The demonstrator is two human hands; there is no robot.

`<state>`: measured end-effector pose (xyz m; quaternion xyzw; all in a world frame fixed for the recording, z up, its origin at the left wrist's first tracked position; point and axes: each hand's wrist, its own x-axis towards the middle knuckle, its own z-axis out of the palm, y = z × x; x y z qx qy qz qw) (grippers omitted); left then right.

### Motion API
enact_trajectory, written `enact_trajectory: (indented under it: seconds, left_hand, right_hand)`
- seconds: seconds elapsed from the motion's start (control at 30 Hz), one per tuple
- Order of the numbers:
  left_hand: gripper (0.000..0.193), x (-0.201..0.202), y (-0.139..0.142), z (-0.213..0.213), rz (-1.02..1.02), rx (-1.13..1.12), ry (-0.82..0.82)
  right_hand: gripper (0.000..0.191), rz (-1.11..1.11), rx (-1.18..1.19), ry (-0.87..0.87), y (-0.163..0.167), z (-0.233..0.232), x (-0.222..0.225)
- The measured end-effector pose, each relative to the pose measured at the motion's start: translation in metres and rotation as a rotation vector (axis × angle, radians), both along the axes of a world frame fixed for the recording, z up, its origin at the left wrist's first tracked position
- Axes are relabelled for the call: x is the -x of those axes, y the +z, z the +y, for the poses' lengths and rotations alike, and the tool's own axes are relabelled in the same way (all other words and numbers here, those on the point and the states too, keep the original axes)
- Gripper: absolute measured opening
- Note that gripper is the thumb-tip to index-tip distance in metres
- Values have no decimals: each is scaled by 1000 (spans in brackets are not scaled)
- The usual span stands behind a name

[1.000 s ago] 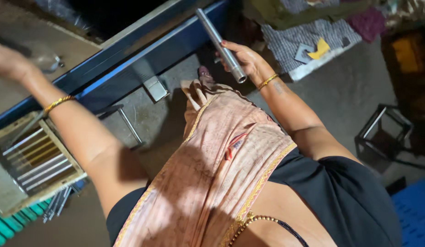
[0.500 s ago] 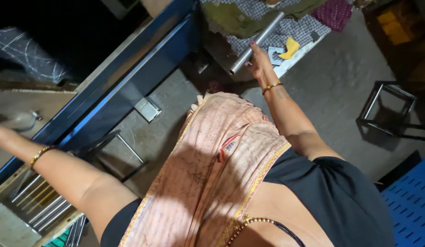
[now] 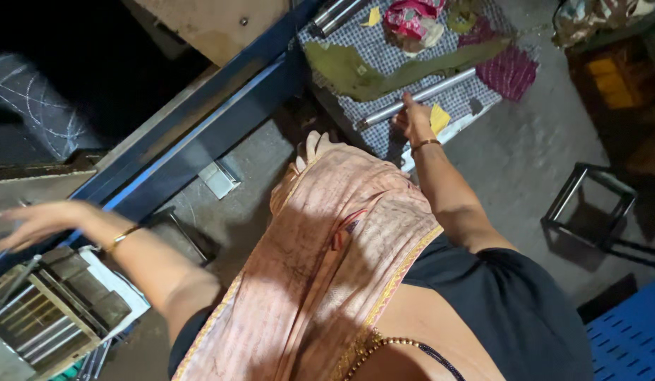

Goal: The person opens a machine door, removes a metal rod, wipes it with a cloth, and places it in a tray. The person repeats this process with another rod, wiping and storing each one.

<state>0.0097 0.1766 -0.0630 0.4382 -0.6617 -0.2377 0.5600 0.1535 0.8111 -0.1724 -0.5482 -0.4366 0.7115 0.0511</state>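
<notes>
My right hand (image 3: 413,120) reaches forward and rests on a long shiny metal rod (image 3: 419,97) that lies across a checked cloth (image 3: 405,53) on the floor. The fingers lie over the rod's near side; the grip looks loose. My left hand (image 3: 38,222) is stretched out to the left with fingers spread, holding nothing, above a wooden crate (image 3: 49,317) of metal rods. A peach patterned garment (image 3: 327,261) hangs down the middle of the view.
A blue steel frame (image 3: 222,120) runs diagonally across the top left. Two more metal rods (image 3: 334,14) lie at the cloth's far edge, among rags and yellow scraps. A black metal stool frame (image 3: 588,208) stands right; a blue plastic crate (image 3: 631,339) sits bottom right.
My right hand has carried the metal rod forward and lowered it onto the checked cloth. My left hand has come away from the bench and spread open over the crate.
</notes>
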Motion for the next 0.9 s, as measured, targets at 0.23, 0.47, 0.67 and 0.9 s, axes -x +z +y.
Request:
enact_trajectory:
  seconds: [0.23, 0.47, 0.67, 0.9]
  left_hand:
    - [39, 2, -88, 267, -148, 98, -961]
    - [17, 18, -78, 423, -516, -468, -1815]
    - [20, 29, -64, 464, -812, -520, -1976]
    - [22, 39, -69, 467, -872, -480, -1985]
  right_hand:
    - [23, -87, -262, 465, 13, 47, 28]
    - [57, 171, -1311, 735, 65, 92, 113]
    - [55, -173, -1678, 884, 84, 92, 142]
    - [27, 408, -565, -5, 71, 111, 171]
